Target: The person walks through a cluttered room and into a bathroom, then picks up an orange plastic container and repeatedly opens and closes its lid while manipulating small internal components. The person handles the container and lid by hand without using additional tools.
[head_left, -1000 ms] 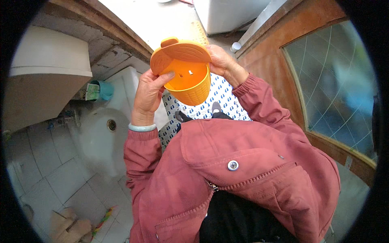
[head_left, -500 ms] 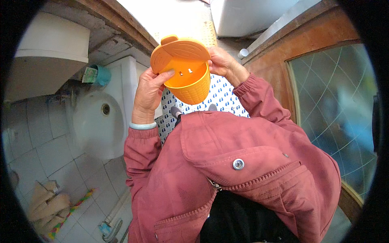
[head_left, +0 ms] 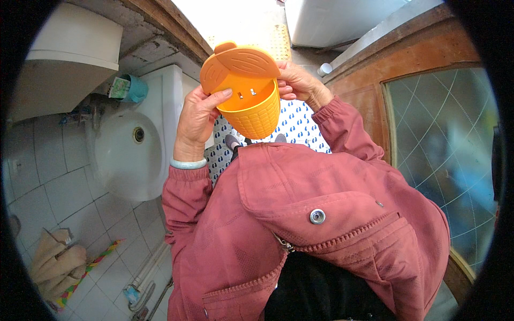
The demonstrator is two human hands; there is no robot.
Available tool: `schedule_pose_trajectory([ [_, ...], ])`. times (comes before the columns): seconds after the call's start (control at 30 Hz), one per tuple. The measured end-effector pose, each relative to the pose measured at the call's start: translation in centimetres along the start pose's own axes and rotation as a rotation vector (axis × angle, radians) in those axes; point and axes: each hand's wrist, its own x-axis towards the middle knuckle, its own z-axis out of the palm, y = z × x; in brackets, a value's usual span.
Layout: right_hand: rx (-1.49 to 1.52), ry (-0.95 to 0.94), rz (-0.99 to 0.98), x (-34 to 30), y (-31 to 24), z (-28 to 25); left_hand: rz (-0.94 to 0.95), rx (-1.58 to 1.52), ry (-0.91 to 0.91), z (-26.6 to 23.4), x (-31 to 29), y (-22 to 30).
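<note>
Between my hands hangs a pineapple-shaped orange plastic holder (head_left: 249, 119), with a woven-pattern cup below and a leaf-marked backplate above. Two small slots show in its inner back wall. My left hand (head_left: 197, 115) grips its left side, the thumb laid over the rim and the other fingers hidden behind. At the upper right edge my right hand (head_left: 300, 83) pinches the backplate, its lower fingers curled beside the cup. A pale bangle circles my left wrist.
To the left are a white washbasin (head_left: 128, 160) and a teal cup (head_left: 134, 89) on its ledge. A wooden door with patterned glass (head_left: 439, 150) stands at the right. Beige cloth (head_left: 59, 265) lies at lower left. Below the holder is a footprint-patterned mat (head_left: 300, 125).
The holder stays in both hands and is nearly still. Fingers of my right hand now show more below the backplate, and the view has shifted slightly.
</note>
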Motion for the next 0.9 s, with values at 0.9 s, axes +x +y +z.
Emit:
schedule_pose_trajectory([
  [0.9,-0.549,-0.163,-0.065,1.7,-5.9,17.7,1.003,1.238,-0.067,-2.0,-13.0,8.3],
])
